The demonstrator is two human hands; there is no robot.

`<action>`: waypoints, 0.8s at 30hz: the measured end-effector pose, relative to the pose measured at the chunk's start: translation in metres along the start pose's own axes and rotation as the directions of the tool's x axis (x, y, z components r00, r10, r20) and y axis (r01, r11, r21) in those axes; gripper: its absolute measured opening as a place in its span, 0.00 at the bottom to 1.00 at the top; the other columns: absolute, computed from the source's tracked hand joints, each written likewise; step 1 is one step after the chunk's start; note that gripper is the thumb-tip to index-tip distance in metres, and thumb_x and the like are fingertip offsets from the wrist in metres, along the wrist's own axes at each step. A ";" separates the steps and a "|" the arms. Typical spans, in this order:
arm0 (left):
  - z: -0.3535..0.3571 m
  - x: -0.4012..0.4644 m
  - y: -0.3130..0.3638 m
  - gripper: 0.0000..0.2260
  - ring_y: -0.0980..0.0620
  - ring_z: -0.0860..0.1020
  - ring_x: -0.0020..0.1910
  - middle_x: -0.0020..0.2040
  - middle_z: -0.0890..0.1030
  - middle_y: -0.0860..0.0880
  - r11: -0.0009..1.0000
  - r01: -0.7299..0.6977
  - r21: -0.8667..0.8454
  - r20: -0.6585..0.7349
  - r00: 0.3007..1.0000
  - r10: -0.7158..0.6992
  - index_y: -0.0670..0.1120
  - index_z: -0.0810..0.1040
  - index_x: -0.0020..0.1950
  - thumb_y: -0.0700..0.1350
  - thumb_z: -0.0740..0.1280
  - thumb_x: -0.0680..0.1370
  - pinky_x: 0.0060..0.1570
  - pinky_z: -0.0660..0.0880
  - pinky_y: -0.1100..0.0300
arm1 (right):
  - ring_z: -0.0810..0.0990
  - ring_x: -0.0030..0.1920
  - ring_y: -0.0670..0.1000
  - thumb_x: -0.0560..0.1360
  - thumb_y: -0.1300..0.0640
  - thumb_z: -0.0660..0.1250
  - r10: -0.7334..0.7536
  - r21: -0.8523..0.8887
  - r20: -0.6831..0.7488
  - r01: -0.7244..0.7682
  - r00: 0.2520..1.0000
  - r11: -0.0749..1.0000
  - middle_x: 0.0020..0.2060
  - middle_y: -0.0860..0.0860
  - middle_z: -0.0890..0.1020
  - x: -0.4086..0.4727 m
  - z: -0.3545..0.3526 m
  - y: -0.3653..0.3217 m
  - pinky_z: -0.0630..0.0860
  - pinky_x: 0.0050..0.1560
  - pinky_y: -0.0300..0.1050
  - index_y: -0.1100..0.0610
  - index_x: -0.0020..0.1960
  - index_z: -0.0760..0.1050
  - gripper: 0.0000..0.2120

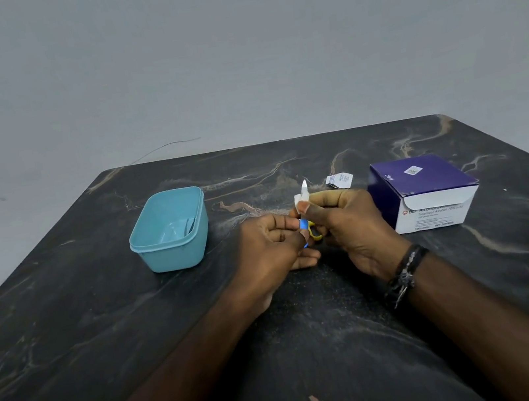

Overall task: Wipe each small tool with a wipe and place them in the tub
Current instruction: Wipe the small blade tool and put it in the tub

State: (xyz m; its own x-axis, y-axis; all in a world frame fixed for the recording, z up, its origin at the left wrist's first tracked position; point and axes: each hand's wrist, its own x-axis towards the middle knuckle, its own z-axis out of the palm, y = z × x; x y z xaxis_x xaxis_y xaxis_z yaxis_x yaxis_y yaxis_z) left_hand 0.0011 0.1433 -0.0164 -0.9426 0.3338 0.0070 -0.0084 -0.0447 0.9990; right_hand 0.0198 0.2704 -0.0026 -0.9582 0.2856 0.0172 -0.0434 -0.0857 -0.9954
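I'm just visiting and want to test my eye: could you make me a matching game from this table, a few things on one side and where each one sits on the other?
Things:
1. light blue plastic tub
2. purple and white cardboard box of alcohol swabs
3. torn white wipe wrapper
4. small scissors with blue and yellow handles

Places:
A. held between both hands
B. on the table's right side
C. on the table's left side
D. flat on the table beyond the hands

Pairs: 1-C, 2-B, 3-D, 4-A
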 end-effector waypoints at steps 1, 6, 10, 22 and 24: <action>0.000 0.000 0.000 0.03 0.46 0.83 0.32 0.40 0.84 0.37 1.000 0.001 -0.008 -0.002 1.000 -0.001 0.37 0.77 0.49 0.33 0.68 0.76 0.34 0.82 0.57 | 0.77 0.26 0.44 0.76 0.61 0.69 0.000 0.001 -0.005 0.000 1.000 1.000 0.35 0.56 0.84 0.001 0.000 0.001 0.74 0.28 0.37 0.67 0.46 0.82 0.08; 0.001 0.000 -0.004 0.06 0.45 0.84 0.34 0.43 0.83 0.33 1.000 0.007 -0.019 0.010 1.000 -0.007 0.34 0.78 0.52 0.32 0.68 0.76 0.37 0.82 0.58 | 0.78 0.28 0.47 0.77 0.58 0.69 0.012 0.014 -0.031 -0.012 0.999 1.000 0.38 0.56 0.85 0.002 -0.001 0.002 0.75 0.28 0.39 0.67 0.48 0.81 0.11; 0.001 -0.001 -0.004 0.06 0.45 0.83 0.35 0.44 0.82 0.33 1.000 0.001 -0.004 0.029 1.000 -0.001 0.33 0.79 0.52 0.31 0.67 0.76 0.38 0.82 0.58 | 0.78 0.24 0.45 0.78 0.58 0.66 0.043 0.063 -0.006 -0.043 0.999 0.997 0.43 0.57 0.86 -0.001 -0.001 -0.003 0.74 0.24 0.37 0.66 0.51 0.81 0.11; -0.001 0.000 -0.003 0.05 0.47 0.83 0.34 0.41 0.82 0.35 1.000 0.009 0.019 0.055 0.998 -0.010 0.32 0.78 0.52 0.32 0.66 0.77 0.37 0.82 0.58 | 0.74 0.22 0.41 0.80 0.61 0.63 0.093 0.097 0.118 -0.105 0.989 0.990 0.38 0.53 0.80 -0.004 -0.002 -0.010 0.67 0.20 0.32 0.69 0.58 0.77 0.13; -0.001 0.000 -0.002 0.06 0.46 0.83 0.34 0.42 0.82 0.35 1.000 0.010 0.012 0.045 0.999 -0.011 0.33 0.78 0.52 0.32 0.67 0.77 0.37 0.82 0.59 | 0.73 0.22 0.41 0.79 0.61 0.64 0.086 0.082 0.103 -0.095 0.991 0.992 0.30 0.49 0.80 -0.004 -0.002 -0.010 0.67 0.20 0.31 0.69 0.58 0.78 0.13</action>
State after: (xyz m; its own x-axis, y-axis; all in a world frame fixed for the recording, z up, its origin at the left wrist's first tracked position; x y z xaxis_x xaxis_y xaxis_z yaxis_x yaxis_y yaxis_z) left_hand 0.0005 0.1422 -0.0189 -0.9265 0.3764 -0.0018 -0.0142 -0.0301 0.9994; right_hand 0.0250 0.2718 0.0074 -0.9825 0.1768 -0.0593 0.0249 -0.1906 -0.9814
